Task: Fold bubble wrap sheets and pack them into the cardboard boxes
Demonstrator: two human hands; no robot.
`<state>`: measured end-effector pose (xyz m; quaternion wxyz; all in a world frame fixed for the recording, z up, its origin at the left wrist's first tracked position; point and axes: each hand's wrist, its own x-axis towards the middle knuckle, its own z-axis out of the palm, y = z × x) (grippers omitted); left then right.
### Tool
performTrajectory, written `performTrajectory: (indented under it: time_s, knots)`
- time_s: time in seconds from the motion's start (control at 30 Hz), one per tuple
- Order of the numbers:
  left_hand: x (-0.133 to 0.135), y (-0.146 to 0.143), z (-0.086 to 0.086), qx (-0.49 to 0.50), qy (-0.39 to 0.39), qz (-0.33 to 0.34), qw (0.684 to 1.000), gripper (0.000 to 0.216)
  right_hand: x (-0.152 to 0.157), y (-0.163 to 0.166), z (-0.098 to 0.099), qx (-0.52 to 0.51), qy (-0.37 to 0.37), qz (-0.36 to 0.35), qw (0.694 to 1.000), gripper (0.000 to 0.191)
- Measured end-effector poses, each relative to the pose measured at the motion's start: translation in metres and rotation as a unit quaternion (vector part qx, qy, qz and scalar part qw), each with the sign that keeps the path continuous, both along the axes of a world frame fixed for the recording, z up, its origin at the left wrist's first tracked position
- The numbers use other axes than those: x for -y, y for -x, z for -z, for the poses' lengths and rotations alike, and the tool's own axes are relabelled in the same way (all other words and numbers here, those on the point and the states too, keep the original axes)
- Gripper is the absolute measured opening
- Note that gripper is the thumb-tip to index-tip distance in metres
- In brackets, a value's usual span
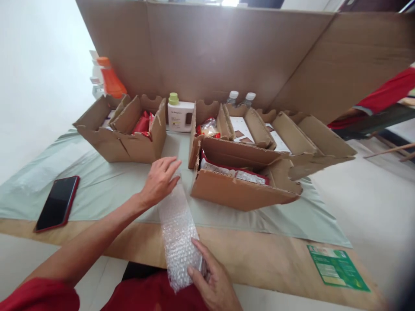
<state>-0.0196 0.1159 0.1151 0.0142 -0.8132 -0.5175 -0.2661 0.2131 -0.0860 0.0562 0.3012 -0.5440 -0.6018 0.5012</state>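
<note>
A flattened clear bubble wrap pouch (177,233) slants from the pale green cloth over the table's front edge. My right hand (214,278) grips its near end, the thumb on top and the other fingers at the edge and partly hidden beneath. At the far end, my left hand (161,180) lies over the pouch's corner, fingers stretched forward and slightly apart. Whether it presses on the plastic is hard to see. Just beyond the hands stand cardboard bins; the nearest bin (240,190) holds a red-edged clear packet (233,172).
A phone (58,203) lies on the left, a green printed sheet (338,267) at the right front. Behind stand a left bin (129,147), a white bottle with a green cap (179,115), an orange bottle (113,80) and a tall cardboard screen (210,56). Another person's red sleeve (385,90) shows at right.
</note>
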Motion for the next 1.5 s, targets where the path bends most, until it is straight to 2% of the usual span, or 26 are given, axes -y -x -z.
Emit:
performTrajectory:
  time_s: [0.1,0.2,0.27,0.33,0.4,0.5,0.57,0.63,0.67,0.7,0.77,0.83,0.9,0.97,1.07,1.17,1.23,1.3,1.37,1.43,1.5]
  knots:
    - [0.048,0.018,0.011,0.078,0.035,0.07,0.994,0.034,-0.004,-0.005,-0.007,-0.023,0.043,-0.029,0.998,0.032]
    - [0.117,0.045,0.017,0.138,0.179,0.126,0.966,0.054,-0.01,-0.004,-0.013,-0.114,0.151,0.001,0.982,0.036]
    - [0.153,0.051,0.017,0.17,0.263,0.122,0.942,0.068,-0.022,0.004,-0.018,-0.194,0.178,0.035,0.964,0.04]
    - [0.169,0.044,0.017,0.203,0.317,0.085,0.922,0.075,-0.041,0.016,-0.023,-0.253,0.159,0.054,0.953,0.043]
    - [0.162,0.031,0.019,0.244,0.34,0.016,0.908,0.067,-0.062,0.027,-0.027,-0.29,0.138,0.047,0.946,0.049]
    - [0.132,0.018,0.031,0.286,0.33,-0.091,0.895,0.053,-0.082,0.03,-0.029,-0.279,0.092,0.041,0.955,0.064]
    - [0.114,0.019,0.041,0.28,0.319,-0.121,0.897,0.058,-0.083,0.021,-0.027,-0.204,0.024,0.052,0.977,0.062]
    - [0.106,0.023,0.049,0.264,0.316,-0.128,0.902,0.066,-0.078,0.01,-0.023,-0.088,-0.079,0.049,0.992,0.046]
    - [0.105,0.025,0.051,0.255,0.318,-0.128,0.904,0.069,-0.076,0.006,-0.02,-0.026,-0.139,0.034,0.989,0.039]
    - [0.104,0.026,0.053,0.245,0.321,-0.127,0.906,0.071,-0.074,0.004,-0.016,0.036,-0.201,0.011,0.979,0.035]
    - [0.104,0.027,0.054,0.216,0.327,-0.133,0.91,0.072,-0.076,0.007,-0.008,0.148,-0.306,-0.047,0.939,0.041]
    - [0.104,0.026,0.053,0.182,0.327,-0.142,0.916,0.07,-0.083,0.016,0.001,0.236,-0.364,-0.093,0.896,0.049]
    - [0.105,0.025,0.051,0.158,0.305,-0.148,0.927,0.066,-0.091,0.025,0.007,0.287,-0.382,-0.117,0.871,0.046]
    - [0.113,0.026,0.047,0.152,0.252,-0.141,0.945,0.056,-0.097,0.028,0.006,0.295,-0.383,-0.133,0.866,0.041]
    - [0.137,0.027,0.037,0.166,0.189,-0.07,0.965,0.047,-0.095,0.025,-0.011,0.251,-0.342,-0.188,0.886,0.042]
    - [0.162,0.023,0.031,0.178,0.2,0.003,0.964,0.049,-0.09,0.024,-0.032,0.195,-0.253,-0.251,0.914,0.039]
    - [0.17,0.019,0.035,0.192,0.221,-0.007,0.956,0.042,-0.089,0.026,-0.04,0.17,-0.196,-0.264,0.929,0.035]
    - [0.169,0.016,0.042,0.21,0.251,-0.049,0.944,0.038,-0.091,0.029,-0.038,0.16,-0.182,-0.226,0.943,0.031]
    - [0.161,0.015,0.052,0.215,0.271,-0.088,0.934,0.038,-0.091,0.03,-0.031,0.177,-0.241,-0.14,0.944,0.028]
    - [0.151,0.016,0.059,0.196,0.262,-0.103,0.939,0.04,-0.087,0.029,-0.024,0.199,-0.336,-0.074,0.917,0.024]
    - [0.145,0.017,0.062,0.164,0.229,-0.108,0.953,0.039,-0.082,0.028,-0.018,0.218,-0.399,-0.083,0.887,0.021]
